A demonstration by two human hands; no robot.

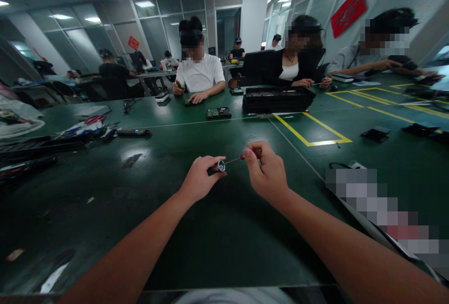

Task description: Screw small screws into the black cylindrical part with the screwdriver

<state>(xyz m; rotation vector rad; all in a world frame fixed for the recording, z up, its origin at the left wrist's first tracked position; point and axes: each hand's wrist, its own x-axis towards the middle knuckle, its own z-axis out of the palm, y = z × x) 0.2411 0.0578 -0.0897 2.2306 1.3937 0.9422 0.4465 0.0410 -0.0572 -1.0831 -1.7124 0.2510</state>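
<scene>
My left hand (199, 177) is closed around a small dark cylinder (220, 166) with a bright silver-rimmed end that faces right. What lies inside the rim is too small to make out. In my right hand (267, 170) is a screwdriver (242, 157), its reddish handle mostly covered by my fingers. The thin shaft points left, and its tip is at or close to the cylinder's rimmed end; I cannot tell whether they touch. Both hands are above the green tabletop (238, 229), near the middle of the view.
Ahead lie a circuit-board device (219, 112) and a long black case (277, 100). Tools and cables (84, 128) are heaped at left, beside a dark pen-like tool (133, 133). A blurred-out flat item (372, 210) lies at right. Several people work across the table.
</scene>
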